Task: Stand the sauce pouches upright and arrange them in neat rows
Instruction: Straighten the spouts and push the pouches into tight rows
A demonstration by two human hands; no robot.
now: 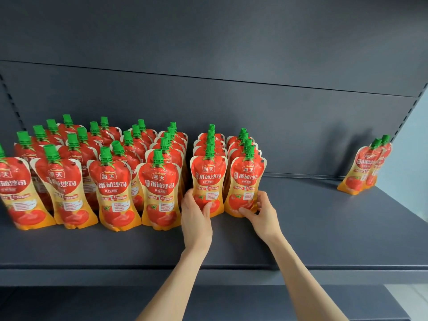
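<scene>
Pouches of sauce (159, 188), red and orange plastic with green screw caps, stand upright in several rows running front to back on a dark grey metal shelf (324, 228). The rows on the left are loose, with some pouches leaning or set off line. The two rows nearest the middle are tight and straight.

The left-hand grip (196, 214) is closed on the front pouch of the straighter left row (208, 179). Its thumb lies across the lower front of the pouch and its fingers are behind the pouch's left edge. The right-hand grip (264, 212) is closed on the front pouch of the neighbouring row (247, 179), thumb at the lower front and fingers curled round its right edge. Both held pouches stand upright with their bases on the shelf, just beside each other.

Well apart, at the far right end of the shelf, a pair of the same pouches (361, 170) stands one behind the other, tilted and leaning near the grey back panel (231, 66). Both bare forearms reach in from the lower edge, over the shelf's front lip.
</scene>
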